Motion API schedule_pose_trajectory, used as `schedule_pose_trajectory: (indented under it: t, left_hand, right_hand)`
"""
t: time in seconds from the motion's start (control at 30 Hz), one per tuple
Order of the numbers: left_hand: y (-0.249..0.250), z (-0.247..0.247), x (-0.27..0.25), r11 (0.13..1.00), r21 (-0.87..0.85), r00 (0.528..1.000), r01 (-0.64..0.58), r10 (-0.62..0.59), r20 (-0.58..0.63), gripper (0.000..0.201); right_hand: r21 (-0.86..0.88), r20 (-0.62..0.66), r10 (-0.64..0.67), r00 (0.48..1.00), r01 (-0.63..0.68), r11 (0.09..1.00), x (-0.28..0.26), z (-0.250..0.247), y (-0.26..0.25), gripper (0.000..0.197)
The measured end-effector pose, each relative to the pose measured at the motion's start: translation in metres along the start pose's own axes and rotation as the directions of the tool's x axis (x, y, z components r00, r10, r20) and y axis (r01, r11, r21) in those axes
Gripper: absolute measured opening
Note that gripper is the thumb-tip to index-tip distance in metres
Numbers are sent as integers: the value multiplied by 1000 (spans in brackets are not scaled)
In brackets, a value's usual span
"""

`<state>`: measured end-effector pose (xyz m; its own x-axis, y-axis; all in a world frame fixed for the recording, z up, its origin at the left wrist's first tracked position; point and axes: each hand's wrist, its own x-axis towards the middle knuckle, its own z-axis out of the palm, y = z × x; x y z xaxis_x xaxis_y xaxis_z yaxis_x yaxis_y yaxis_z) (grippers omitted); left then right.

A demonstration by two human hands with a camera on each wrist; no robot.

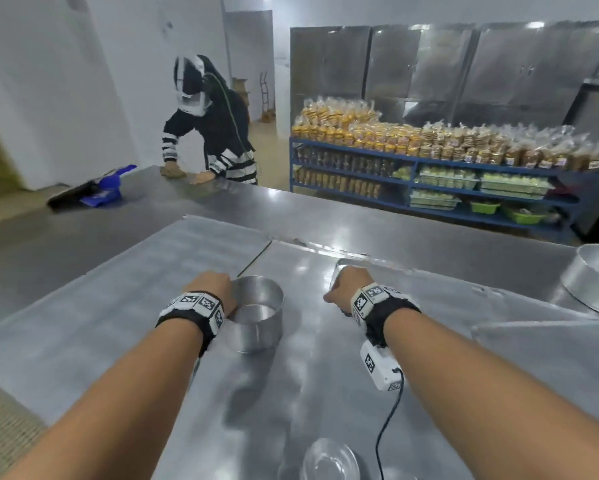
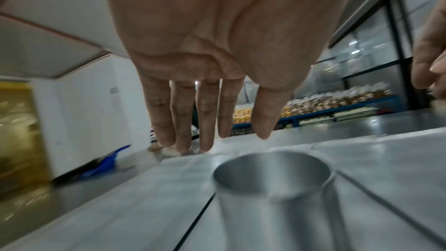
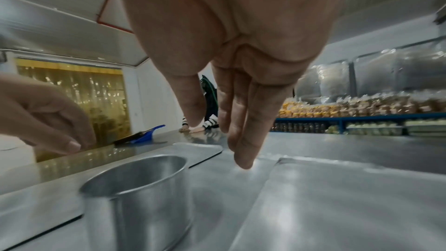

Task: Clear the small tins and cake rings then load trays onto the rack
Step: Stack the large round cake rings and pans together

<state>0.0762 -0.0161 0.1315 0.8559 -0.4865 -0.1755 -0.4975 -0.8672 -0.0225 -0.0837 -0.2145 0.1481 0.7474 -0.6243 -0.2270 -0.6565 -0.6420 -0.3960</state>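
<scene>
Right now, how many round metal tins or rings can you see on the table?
2. A small tin stands on a tray beside the left hand. A larger ring sits at the table's far right, partly cut off. More may lie outside the view.

Small tin (image 1: pixel 256 313): bare metal, brushed satin wall, smooth, soft reflections inside. Cake ring (image 1: pixel 592 282) far right: same dull silver metal. Trays (image 1: pixel 125 289) on the table: flat sheet metal, matt grey with fine grain; the right one glossier, with glare patches. Table (image 1: pixel 377 220): stainless, semi-gloss, mirrors the lights. Near edge: clear glossy bowl (image 1: pixel 329 460), glass or plastic, can't tell. Far left: blue glossy plastic scoop (image 1: pixel 109 187). Far shelf (image 1: pixel 429 161): blue painted metal, crinkly clear plastic bags.
</scene>
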Motion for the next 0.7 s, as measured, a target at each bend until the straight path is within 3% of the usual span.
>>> schedule_pose_trajectory:
  t: [0.17,0.27,0.43,0.5,0.7]
  left_hand:
    - [-51,56,5,961,-244,992,128,-123,33,43]
    - [-46,75,13,935,-329,992,129,-123,41,46]
    - [-31,95,33,895,-424,990,137,-133,40,41]
    - [-29,95,36,871,-466,987,154,-155,38,36]
    - [-22,71,38,807,-558,980,196,-176,90,28]
  right_hand:
    - [127,56,-6,998,-2,992,16,80,-57,37]
    - [190,39,22,999,-29,981,26,106,-71,26]
    - [263,29,137,990,-140,955,51,130,-73,17]
    - [295,27,179,983,-179,939,61,136,-74,25]
    - [351,4,180,984,-170,921,62,124,-76,22]
